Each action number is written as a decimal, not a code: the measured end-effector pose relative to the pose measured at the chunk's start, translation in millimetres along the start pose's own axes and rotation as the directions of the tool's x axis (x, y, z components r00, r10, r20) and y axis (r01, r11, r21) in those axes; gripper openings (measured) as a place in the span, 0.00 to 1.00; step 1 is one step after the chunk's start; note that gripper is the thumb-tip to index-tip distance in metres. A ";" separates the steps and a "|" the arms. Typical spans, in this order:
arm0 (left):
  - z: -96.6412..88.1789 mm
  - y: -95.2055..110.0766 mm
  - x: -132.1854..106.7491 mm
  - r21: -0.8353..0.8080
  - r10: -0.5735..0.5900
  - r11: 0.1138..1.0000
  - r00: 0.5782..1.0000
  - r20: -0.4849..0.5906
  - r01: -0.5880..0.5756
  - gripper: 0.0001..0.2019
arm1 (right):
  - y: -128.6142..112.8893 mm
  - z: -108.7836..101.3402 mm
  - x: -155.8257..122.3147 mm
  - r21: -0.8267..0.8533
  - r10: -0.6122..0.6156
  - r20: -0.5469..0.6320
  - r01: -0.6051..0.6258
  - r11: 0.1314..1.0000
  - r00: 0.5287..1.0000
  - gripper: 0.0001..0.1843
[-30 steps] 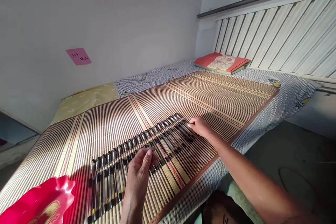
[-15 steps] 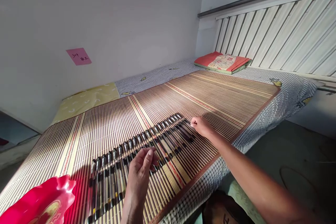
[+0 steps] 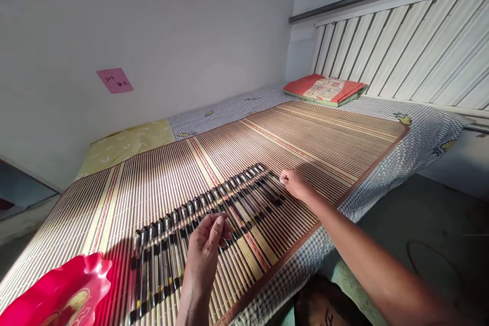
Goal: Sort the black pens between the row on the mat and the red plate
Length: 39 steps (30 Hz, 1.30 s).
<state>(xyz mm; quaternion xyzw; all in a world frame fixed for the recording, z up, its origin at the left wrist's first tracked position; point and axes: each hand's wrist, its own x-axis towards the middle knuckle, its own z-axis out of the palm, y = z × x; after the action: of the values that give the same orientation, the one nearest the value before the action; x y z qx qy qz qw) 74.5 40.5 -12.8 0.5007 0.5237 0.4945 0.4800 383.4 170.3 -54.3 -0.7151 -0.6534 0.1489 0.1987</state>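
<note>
A long row of black-capped pens with clear barrels lies on the striped bamboo mat, caps towards the wall. My left hand hovers over the near side of the row, thumb pressed to curled fingers, hiding some pens beneath. Whether anything is inside that hand I cannot tell. Beyond the row's right end is my right hand, fingers closed together close to the last pens. Its fingertips are turned away, so what they hold, if anything, is hidden.
A red scalloped plate rests at the mat's lower left. Folded red and floral cloth lies at the bed's far end, before a white slatted headboard. A pink note is on the wall. Checked bedding hangs over the edge.
Both hands keep nearly the same pose and place. The whole view has shifted very slightly, and the pens appear unmoved on the mat.
</note>
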 end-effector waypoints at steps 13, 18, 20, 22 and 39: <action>0.1 6.0 0.0 0.031 -0.002 1.000 1.000 0.012 0.001 0.28 | -3.7 0.3 -5.2 -0.063 0.011 0.004 -0.011 0.998 1.000 0.10; -0.5 6.3 0.5 0.034 -0.002 0.999 1.000 0.021 0.001 0.28 | -6.3 -1.2 -8.3 -0.081 0.017 -0.003 -0.018 0.997 1.000 0.09; -1.4 5.5 -0.1 0.028 -0.001 1.000 1.000 0.028 0.000 0.27 | -7.6 -1.1 -9.4 -0.083 0.020 -0.002 -0.020 0.996 1.000 0.09; -2.0 4.8 -0.6 0.024 -0.005 1.000 0.999 0.038 0.004 0.26 | -8.8 -0.9 -10.4 -0.085 0.028 -0.001 -0.028 0.996 1.000 0.09; -0.1 7.1 -0.5 0.012 -0.001 1.000 0.999 0.033 0.000 0.26 | -0.9 1.0 -10.5 -0.076 0.036 0.014 -0.035 0.996 0.999 0.08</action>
<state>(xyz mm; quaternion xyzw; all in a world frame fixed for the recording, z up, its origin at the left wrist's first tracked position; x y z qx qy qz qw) 74.7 40.1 -5.7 0.5117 0.5187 0.4829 0.4858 381.1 160.0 -55.2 -0.7325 -0.6473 0.1330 0.1635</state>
